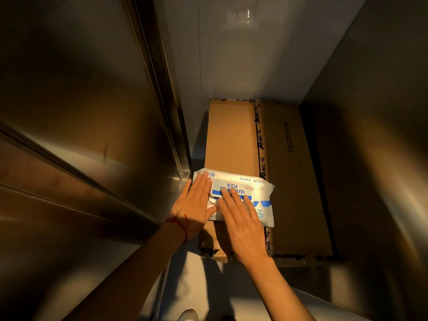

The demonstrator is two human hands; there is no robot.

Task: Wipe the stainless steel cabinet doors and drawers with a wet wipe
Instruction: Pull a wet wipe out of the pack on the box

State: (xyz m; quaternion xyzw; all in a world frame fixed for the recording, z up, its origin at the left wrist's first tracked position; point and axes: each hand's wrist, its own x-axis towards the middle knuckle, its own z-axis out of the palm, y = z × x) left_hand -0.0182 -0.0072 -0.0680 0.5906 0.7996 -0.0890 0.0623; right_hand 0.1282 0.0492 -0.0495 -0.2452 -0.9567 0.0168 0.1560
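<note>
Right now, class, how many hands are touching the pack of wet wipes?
2. The left hand lies flat on the left end of the wet wipes pack. The right hand rests on its near side, fingertips on the lid. No other hands are visible.

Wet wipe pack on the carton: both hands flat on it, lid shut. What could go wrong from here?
1. The wet wipe pack hangs past the left edge of the cardboard box; pressing there may tip it into the gap beside the steel cabinet.
2. The left hand lies flat and the right hand covers part of the lid, so prying it open could drag the soft pack.
3. Dim light may hide missed streaks.
</note>
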